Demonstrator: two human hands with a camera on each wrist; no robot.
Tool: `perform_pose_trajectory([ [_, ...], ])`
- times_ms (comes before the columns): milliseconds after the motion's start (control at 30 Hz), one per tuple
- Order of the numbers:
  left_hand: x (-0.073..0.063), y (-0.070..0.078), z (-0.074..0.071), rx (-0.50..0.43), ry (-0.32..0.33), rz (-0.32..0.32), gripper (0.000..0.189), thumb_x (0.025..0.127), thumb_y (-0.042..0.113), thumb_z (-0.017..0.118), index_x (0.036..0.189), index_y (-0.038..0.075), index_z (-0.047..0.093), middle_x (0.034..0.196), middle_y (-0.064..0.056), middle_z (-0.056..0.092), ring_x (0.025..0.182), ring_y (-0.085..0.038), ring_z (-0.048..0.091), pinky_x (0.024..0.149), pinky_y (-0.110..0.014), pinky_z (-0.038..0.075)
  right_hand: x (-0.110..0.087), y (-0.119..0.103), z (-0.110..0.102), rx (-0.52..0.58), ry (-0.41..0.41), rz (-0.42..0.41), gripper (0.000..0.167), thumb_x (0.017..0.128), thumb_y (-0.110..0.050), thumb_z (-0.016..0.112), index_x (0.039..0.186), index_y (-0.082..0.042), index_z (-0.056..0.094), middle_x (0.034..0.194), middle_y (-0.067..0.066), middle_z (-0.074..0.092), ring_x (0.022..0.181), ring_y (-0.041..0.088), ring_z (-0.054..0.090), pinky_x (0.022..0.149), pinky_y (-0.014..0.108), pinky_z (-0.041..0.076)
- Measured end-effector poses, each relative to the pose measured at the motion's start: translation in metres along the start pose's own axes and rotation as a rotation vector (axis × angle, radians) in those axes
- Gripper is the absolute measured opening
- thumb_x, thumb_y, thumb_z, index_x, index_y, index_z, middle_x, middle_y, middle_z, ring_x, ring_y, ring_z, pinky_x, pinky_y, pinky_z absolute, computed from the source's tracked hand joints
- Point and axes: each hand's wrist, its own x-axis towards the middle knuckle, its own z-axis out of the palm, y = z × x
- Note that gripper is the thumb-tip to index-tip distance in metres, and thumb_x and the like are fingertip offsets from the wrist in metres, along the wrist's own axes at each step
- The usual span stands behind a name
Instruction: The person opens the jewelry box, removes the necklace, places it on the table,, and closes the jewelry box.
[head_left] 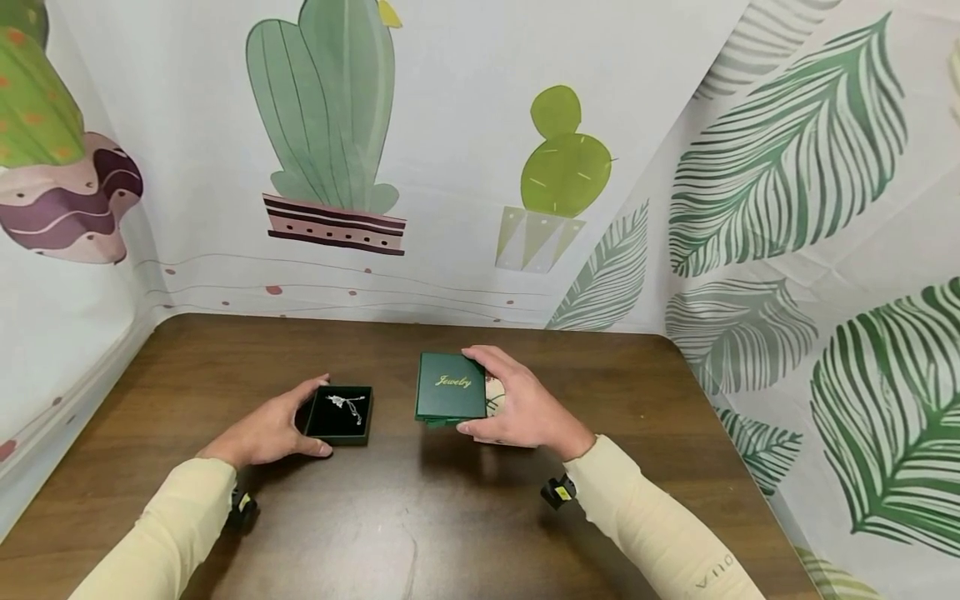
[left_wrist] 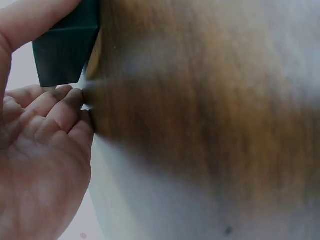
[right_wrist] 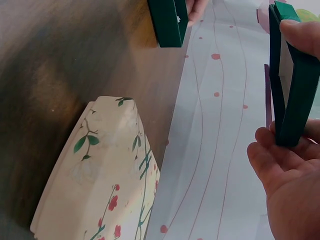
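Note:
A small dark green jewelry box base (head_left: 337,438) is on the left, gripped at its left side by my left hand (head_left: 266,425), thumb at the front and fingers at the back. On its black lining lies a silver chain with a pendant (head_left: 347,407). My right hand (head_left: 525,406) holds the green box lid (head_left: 450,387), lettered "Jewelry" in gold, above the table. In the right wrist view the thumb and fingers (right_wrist: 275,157) clasp opposite edges of the lid (right_wrist: 298,95). The left wrist view shows the base (left_wrist: 67,52) between thumb and fingers.
A cream box with a floral print (right_wrist: 100,175) stands on the table beneath my right hand, which partly hides it in the head view. The brown wooden table (head_left: 360,533) ends at a wall cloth (head_left: 450,167) printed with cacti and leaves.

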Motion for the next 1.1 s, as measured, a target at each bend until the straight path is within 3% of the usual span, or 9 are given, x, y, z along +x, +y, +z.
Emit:
perform_pose_trajectory([
  [167, 0.0, 0.0, -0.001, 0.01, 0.002, 0.001, 0.116, 0.07, 0.044, 0.095, 0.16, 0.002, 0.033, 0.156, -0.026, 0.05, 0.132, -0.036, 0.055, 0.108, -0.06, 0.044, 0.005, -0.003, 0.004, -0.016, -0.016, 0.007, 0.091, 0.076, -0.031, 0.092, 0.154, -0.016, 0.047, 0.152, -0.005, 0.05, 0.132, 0.019, 0.055, 0.106, 0.049, 0.052],
  [533, 0.002, 0.001, -0.002, 0.017, -0.012, 0.0, 0.117, 0.07, 0.045, 0.095, 0.159, 0.001, 0.033, 0.157, -0.03, 0.047, 0.138, -0.042, 0.052, 0.109, -0.061, 0.044, 0.011, -0.001, 0.014, -0.046, -0.02, 0.016, 0.094, 0.075, -0.031, 0.094, 0.154, -0.015, 0.047, 0.154, 0.0, 0.051, 0.134, 0.022, 0.055, 0.108, 0.05, 0.051],
  [1100, 0.003, -0.001, -0.001, 0.001, -0.03, -0.026, 0.116, 0.071, 0.042, 0.095, 0.16, 0.001, 0.032, 0.157, -0.029, 0.047, 0.136, -0.04, 0.053, 0.11, -0.06, 0.043, 0.012, 0.006, 0.02, -0.057, -0.042, -0.008, 0.093, 0.075, -0.033, 0.094, 0.152, -0.009, 0.048, 0.151, 0.003, 0.053, 0.133, 0.023, 0.057, 0.108, 0.05, 0.052],
])
